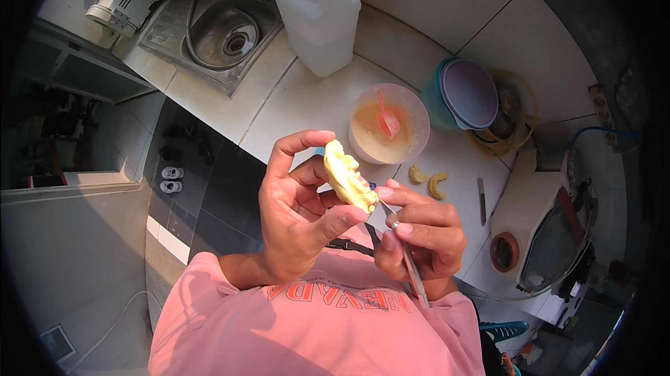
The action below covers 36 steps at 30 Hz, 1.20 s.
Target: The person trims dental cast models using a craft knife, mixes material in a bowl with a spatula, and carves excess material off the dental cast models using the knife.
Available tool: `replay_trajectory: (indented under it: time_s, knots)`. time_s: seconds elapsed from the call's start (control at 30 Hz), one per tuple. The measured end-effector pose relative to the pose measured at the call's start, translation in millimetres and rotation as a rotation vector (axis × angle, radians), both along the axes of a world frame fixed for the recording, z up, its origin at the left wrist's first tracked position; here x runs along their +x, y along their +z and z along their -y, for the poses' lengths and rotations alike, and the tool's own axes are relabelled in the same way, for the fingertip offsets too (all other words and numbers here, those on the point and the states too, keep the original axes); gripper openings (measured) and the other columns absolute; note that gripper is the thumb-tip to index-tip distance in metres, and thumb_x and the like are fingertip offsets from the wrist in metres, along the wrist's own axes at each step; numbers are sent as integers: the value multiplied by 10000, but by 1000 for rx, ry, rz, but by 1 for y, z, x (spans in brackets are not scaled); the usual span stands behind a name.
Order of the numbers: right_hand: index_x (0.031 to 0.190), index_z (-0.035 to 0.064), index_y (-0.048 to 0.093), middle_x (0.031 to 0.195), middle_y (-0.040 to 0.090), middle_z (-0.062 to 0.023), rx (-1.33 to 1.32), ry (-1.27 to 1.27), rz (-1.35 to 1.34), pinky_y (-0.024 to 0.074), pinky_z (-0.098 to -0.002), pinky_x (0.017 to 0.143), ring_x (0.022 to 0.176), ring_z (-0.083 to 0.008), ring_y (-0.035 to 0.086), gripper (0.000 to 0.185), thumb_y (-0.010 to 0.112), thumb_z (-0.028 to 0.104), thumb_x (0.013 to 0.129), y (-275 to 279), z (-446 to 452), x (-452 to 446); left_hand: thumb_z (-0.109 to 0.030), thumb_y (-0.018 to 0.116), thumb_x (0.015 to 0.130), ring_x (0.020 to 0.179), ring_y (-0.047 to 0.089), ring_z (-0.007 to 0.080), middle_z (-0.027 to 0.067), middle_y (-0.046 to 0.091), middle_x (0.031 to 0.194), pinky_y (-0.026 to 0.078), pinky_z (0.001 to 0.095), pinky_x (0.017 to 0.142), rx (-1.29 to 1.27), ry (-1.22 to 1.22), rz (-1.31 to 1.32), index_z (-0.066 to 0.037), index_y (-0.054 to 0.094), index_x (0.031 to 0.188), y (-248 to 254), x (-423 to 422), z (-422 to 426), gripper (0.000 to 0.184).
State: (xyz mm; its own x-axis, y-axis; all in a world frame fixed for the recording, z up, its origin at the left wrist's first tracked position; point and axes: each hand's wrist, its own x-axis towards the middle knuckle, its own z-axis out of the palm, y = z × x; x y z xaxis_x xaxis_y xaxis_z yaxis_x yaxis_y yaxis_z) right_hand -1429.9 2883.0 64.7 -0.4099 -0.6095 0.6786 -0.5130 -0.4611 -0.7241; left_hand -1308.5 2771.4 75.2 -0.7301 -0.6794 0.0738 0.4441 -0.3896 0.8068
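My left hand (296, 194) is closed around a yellow dental cast (343, 175), pinched between thumb and fingers in front of my chest. The row of teeth on the cast faces right. In my right hand (426, 233) is a slim metal carving knife (412, 264), gripped like a pen. Its blade tip is at the lower end of the cast, and whether it touches is hard to tell. On the tiled counter beyond my hands lie two yellow curved pieces, a small one (417, 174) and a horseshoe-shaped one (437, 185). Farther right rests another slim metal tool (481, 201).
A translucent bowl (423, 125) holds cloudy tan liquid and a red scoop (387, 121). Behind stand a white jug (317, 20), a teal tub (436, 93) with a purple lid, and a coiled hose (534, 114). A steel sink (164, 41) is left; a beige machine (520, 215) is right.
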Motion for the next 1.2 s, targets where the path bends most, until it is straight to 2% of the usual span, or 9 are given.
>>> replay_trajectory:
  time_s: [0.07,0.17,0.2,0.4,0.73,0.83,1.03,1.13,1.2]
  knots:
    - [1048,25,560,935,597,-133,-90,32,141,564,-475,929,979,-349,701,308,735,-22,799,-5,0,2,-17,798,797,1037,660,197,151,650,1084,555,322,921,25,-18,1,-19,303,1387,0,1,0,769]
    - [1099,17,586,984,580,-153,-13,20,68,557,-471,940,974,-320,694,264,702,25,862,-1,-2,-8,-20,794,802,1043,659,201,167,649,1100,560,325,916,69,-8,16,-19,299,1390,5,0,-2,769]
    - [1113,23,651,998,575,-149,-15,-12,79,573,-455,922,926,-268,686,238,693,46,880,2,1,-6,-20,794,802,1043,659,201,167,649,1100,560,325,916,69,-10,16,-19,299,1390,5,0,-2,769]
    - [1050,69,748,990,576,-115,49,-126,-64,603,-389,889,870,-190,655,282,777,14,775,6,2,-2,-31,794,803,1045,663,216,187,643,1126,566,344,919,63,-50,-17,-16,288,1393,3,1,-2,777]
    - [1055,65,743,986,614,-131,73,-183,-196,608,-388,865,862,-187,658,342,793,-7,724,6,2,-3,-44,798,805,1053,661,218,179,637,1122,564,346,932,61,-36,19,-13,293,1386,4,2,-3,770]
    - [1061,52,732,980,620,-144,38,-105,38,606,-393,861,861,-188,659,346,783,-20,726,10,3,-6,-52,798,807,1052,661,217,181,637,1123,563,350,933,56,-39,9,-13,293,1387,3,3,-3,770]
    - [1061,52,727,957,612,-141,48,-127,-91,607,-386,859,861,-191,664,349,764,-45,727,11,5,-8,-67,797,812,1054,660,218,185,638,1129,563,359,938,78,-45,-3,-14,286,1391,4,1,-4,774]
    - [1058,64,731,949,608,-130,65,-141,-141,608,-357,854,824,-187,659,363,773,-47,714,11,6,-8,-68,797,813,1053,661,218,185,639,1129,563,363,942,81,-47,-7,-14,282,1392,5,1,-4,777]
    - [1060,58,730,952,611,-122,62,-178,-189,590,-286,750,774,-170,640,337,765,-32,738,10,7,-9,-68,796,813,1050,662,218,184,639,1128,562,364,944,78,-52,-4,-14,281,1392,5,2,-4,778]
